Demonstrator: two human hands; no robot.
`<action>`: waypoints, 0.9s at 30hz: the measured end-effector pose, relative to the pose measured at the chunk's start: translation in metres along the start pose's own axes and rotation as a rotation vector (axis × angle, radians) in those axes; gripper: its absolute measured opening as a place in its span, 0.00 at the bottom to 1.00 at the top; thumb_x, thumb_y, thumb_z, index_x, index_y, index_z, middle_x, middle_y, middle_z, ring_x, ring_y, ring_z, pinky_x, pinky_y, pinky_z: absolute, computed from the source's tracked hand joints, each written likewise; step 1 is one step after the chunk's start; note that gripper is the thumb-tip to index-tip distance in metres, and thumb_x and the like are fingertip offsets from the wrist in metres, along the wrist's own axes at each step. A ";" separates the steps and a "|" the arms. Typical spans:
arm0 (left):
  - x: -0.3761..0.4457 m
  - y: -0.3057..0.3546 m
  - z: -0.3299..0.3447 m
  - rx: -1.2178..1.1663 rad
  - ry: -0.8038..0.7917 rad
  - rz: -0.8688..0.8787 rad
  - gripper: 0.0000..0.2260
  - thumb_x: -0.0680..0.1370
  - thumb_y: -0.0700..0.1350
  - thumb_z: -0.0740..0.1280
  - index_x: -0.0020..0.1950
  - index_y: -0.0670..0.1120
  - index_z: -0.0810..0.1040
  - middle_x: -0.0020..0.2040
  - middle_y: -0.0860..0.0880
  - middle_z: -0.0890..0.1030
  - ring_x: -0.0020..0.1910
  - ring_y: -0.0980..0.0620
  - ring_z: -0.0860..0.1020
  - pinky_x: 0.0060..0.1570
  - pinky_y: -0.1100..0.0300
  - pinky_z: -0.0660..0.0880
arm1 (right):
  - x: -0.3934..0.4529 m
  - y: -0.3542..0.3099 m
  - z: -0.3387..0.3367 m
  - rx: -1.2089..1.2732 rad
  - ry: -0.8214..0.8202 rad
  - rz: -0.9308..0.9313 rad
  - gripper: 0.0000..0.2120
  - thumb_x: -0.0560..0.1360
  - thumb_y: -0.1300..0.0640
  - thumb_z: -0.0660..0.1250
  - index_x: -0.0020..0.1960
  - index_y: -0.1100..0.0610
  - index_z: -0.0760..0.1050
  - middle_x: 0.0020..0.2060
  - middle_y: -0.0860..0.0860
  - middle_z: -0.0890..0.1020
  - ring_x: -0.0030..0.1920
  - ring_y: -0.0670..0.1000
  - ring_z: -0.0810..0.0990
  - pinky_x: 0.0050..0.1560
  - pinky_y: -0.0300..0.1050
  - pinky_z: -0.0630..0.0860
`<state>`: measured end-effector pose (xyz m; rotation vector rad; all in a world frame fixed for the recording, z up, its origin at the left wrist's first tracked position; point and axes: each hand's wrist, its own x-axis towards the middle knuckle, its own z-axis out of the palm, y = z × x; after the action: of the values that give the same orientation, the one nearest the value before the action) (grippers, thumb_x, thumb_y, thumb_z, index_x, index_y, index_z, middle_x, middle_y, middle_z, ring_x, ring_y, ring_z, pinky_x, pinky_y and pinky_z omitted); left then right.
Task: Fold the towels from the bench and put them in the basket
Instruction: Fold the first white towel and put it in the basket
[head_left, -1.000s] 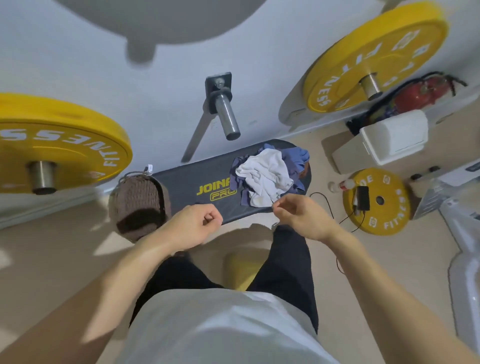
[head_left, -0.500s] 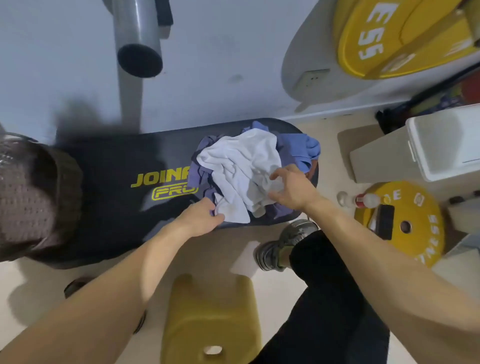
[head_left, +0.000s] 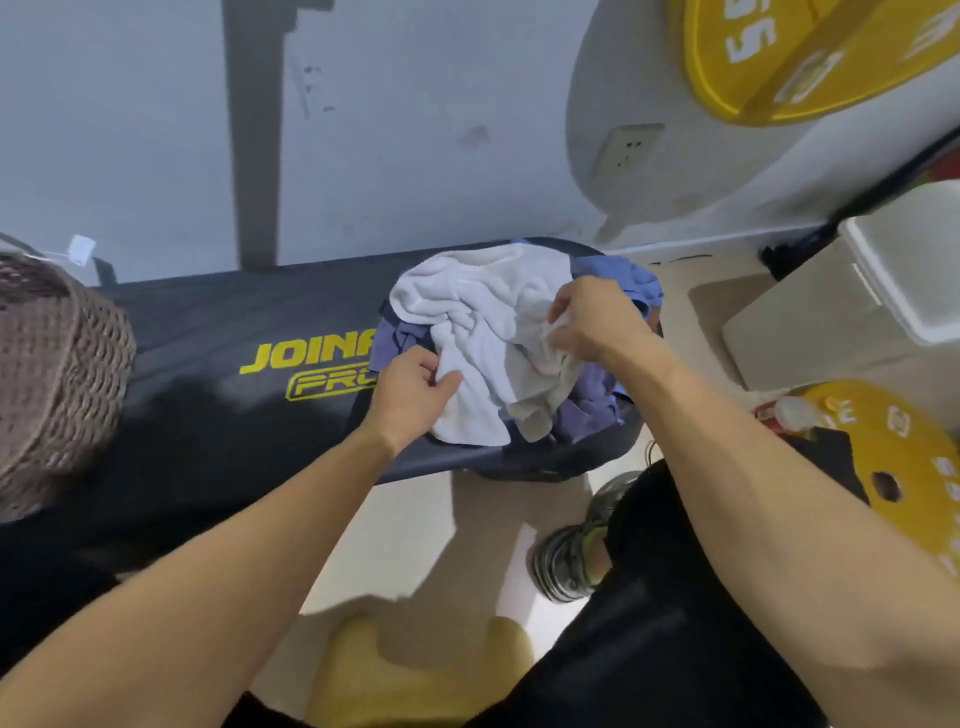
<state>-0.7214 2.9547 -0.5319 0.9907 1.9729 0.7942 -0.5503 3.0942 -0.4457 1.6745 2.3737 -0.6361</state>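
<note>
A crumpled white terry towel (head_left: 483, 322) lies on top of rumpled blue cloth towels (head_left: 592, 400), heaped at the right end of the black padded tabletop (head_left: 234, 395), which stands against the grey wall (head_left: 415, 130). The brown woven basket (head_left: 57, 374) sits at its left end. The left hand (head_left: 410, 397) is at the pile's near left edge, the right hand (head_left: 592, 317) on its right side. Right of the tabletop, on the floor, lies a yellow round weight plate (head_left: 893, 457), a white lidded box (head_left: 883, 291) behind it.

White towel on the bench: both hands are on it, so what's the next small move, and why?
Probably lift the white towel clear of the blue towels: the left hand and right hand each pinch it, and it lies crumpled on top.
</note>
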 end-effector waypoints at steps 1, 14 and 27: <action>-0.003 0.003 -0.008 -0.008 -0.019 0.008 0.10 0.77 0.46 0.71 0.46 0.39 0.77 0.39 0.44 0.81 0.37 0.47 0.77 0.41 0.53 0.73 | -0.006 -0.002 -0.005 0.018 0.023 0.001 0.14 0.73 0.66 0.65 0.56 0.58 0.81 0.50 0.57 0.83 0.50 0.58 0.81 0.38 0.42 0.70; -0.042 0.015 -0.130 -0.077 0.000 0.024 0.12 0.72 0.50 0.75 0.53 0.52 0.77 0.40 0.52 0.83 0.36 0.57 0.82 0.35 0.60 0.76 | -0.043 -0.059 -0.024 0.335 0.234 -0.318 0.07 0.72 0.54 0.68 0.49 0.51 0.81 0.37 0.50 0.82 0.38 0.51 0.79 0.33 0.41 0.71; 0.015 -0.036 -0.209 0.620 -0.105 0.091 0.06 0.74 0.49 0.69 0.50 0.52 0.77 0.42 0.56 0.77 0.41 0.54 0.75 0.39 0.59 0.68 | -0.011 -0.096 0.012 0.136 0.188 -0.354 0.07 0.76 0.55 0.67 0.53 0.54 0.80 0.41 0.49 0.80 0.44 0.52 0.78 0.40 0.44 0.73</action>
<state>-0.9171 2.9108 -0.4601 1.4482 2.1343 0.1543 -0.6368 3.0531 -0.4286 1.4270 2.8565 -0.7362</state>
